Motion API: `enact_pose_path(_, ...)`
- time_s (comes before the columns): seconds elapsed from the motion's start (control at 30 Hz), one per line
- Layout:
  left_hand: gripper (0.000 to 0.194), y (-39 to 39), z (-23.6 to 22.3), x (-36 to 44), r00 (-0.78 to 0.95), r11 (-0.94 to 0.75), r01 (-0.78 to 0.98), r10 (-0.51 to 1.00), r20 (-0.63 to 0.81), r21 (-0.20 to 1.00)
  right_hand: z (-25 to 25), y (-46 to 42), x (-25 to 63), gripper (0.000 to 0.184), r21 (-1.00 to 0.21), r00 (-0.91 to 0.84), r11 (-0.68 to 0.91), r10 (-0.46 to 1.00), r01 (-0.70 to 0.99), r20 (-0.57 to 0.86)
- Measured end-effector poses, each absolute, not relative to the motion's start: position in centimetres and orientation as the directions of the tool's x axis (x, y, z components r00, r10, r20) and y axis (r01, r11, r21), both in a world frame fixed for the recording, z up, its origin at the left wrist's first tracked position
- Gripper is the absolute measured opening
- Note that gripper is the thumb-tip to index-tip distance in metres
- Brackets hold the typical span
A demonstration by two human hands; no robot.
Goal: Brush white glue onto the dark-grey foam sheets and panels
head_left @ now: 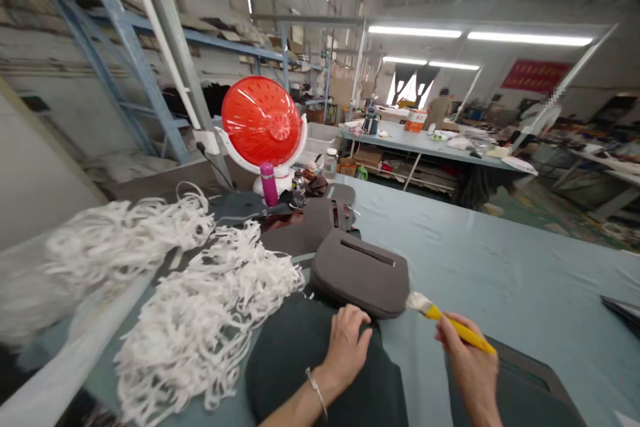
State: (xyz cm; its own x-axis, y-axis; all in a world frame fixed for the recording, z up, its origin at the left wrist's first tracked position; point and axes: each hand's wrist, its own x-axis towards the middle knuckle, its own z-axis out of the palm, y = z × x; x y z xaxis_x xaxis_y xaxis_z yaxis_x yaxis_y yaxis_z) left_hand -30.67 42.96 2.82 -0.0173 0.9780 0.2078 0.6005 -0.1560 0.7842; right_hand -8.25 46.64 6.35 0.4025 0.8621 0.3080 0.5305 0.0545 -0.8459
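Observation:
My right hand (470, 363) grips a brush by its yellow handle (463, 332). The brush's pale bristles (419, 302) point left, close to the right edge of a brown-grey bag panel (363, 272) with a long slot in it. My left hand (347, 340), a light band around its wrist, rests on a dark green curved piece (285, 360); its fingers are bent and the thumb stands apart. Under and beside my right forearm lies another dark piece with a grey-brown border and a slot (530, 377).
Tangled white strips (210, 320) are heaped on the left. Behind the panel stand a red round appliance (263, 123), a magenta bottle (269, 185) and a small jar (299, 188). A black object (623, 312) lies on the blue table (500, 267). Two people are in the background.

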Motion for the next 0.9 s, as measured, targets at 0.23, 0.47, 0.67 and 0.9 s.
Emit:
enact_pose_path(0.23,0.044,47.0,1.3,-36.8,0.036,-0.224,0.797,0.945,0.326,0.561,7.1,54.2,-29.3,0.032,-0.964,0.039,0.119,0.991,0.238,0.132)
enact_pose_path(0.47,0.042,48.3,-0.6,-38.9,0.107,-0.256,0.860,0.936,0.335,0.441,4.1,60.1,-33.4,0.026,-0.924,-0.015,0.113,0.993,0.364,0.115)
enact_pose_path(0.67,0.040,48.8,-1.2,-39.6,0.145,-0.302,0.841,0.925,0.352,0.448,4.0,67.0,-34.6,0.035,-0.943,0.260,0.012,0.960,0.332,0.103)
enact_pose_path(0.9,0.041,49.3,-1.5,-39.2,0.140,-0.299,0.856,0.919,0.369,0.421,3.5,66.6,-24.7,0.035,-0.818,0.489,-0.145,0.853,0.557,0.182)
